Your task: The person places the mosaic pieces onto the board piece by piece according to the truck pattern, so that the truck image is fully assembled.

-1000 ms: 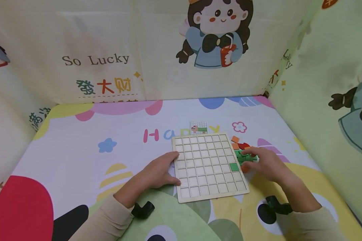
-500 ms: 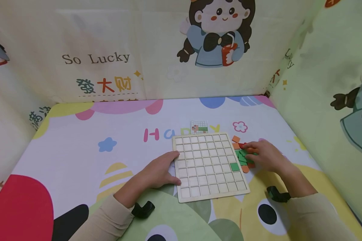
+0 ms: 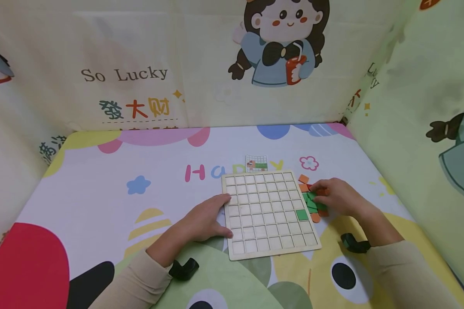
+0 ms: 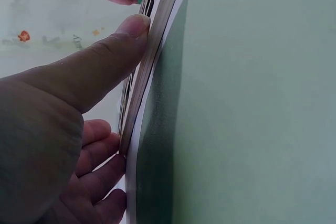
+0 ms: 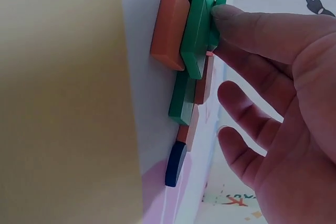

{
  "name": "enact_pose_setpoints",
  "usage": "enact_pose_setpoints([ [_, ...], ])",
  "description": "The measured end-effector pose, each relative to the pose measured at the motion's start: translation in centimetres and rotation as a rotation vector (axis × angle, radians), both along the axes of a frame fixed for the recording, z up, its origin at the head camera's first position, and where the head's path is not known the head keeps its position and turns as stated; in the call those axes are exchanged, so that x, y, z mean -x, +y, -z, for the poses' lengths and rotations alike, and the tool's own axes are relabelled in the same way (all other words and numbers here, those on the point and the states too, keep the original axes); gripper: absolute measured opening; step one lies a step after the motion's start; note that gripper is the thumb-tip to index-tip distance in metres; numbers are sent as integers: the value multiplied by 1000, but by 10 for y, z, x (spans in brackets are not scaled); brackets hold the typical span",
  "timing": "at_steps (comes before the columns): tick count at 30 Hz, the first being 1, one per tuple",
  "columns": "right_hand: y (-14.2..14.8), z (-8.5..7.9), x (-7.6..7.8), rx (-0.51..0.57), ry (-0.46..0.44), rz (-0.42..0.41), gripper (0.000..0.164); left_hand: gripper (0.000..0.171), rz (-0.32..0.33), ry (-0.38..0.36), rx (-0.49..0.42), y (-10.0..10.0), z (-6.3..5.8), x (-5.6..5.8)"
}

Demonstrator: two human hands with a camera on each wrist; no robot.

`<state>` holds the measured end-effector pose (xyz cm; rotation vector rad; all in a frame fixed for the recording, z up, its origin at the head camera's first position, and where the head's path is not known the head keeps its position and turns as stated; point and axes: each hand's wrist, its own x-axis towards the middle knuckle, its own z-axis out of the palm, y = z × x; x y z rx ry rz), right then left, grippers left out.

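A pale square board with a raised grid lies on the table, with one green square tile in a cell near its right edge. Along the board's left side rests my left hand, its thumb and fingers spread apart against the edge. To the right of the board my right hand is over a heap of small tiles. In the right wrist view its thumb and index finger pinch a green tile. Beneath are more green tiles and an orange tile.
A small card with a coloured grid picture lies behind the board. Loose orange tiles sit by its upper right edge. A dark blue piece shows at the heap's far end. Printed cloth walls stand behind and beside the table.
My right hand has shifted slightly back and up over the heap, uncovering more green and orange tiles. My left hand and the board have stayed in place.
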<state>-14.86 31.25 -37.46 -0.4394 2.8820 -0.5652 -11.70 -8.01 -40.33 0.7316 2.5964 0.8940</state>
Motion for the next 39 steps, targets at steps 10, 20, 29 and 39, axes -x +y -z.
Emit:
enact_pose_setpoints([
  [10,-1,1,3,31,-37,35,30,86,10,9,-15,-1,-1,0],
  [20,-4,0,1,74,-60,51,35,83,6,0,-16,-2,-3,1],
  [29,-5,-3,0,76,-62,51,37,80,13,9,-26,-3,-4,2],
  [39,-8,-4,-4,125,-58,64,34,86,16,3,-13,-4,-6,2],
])
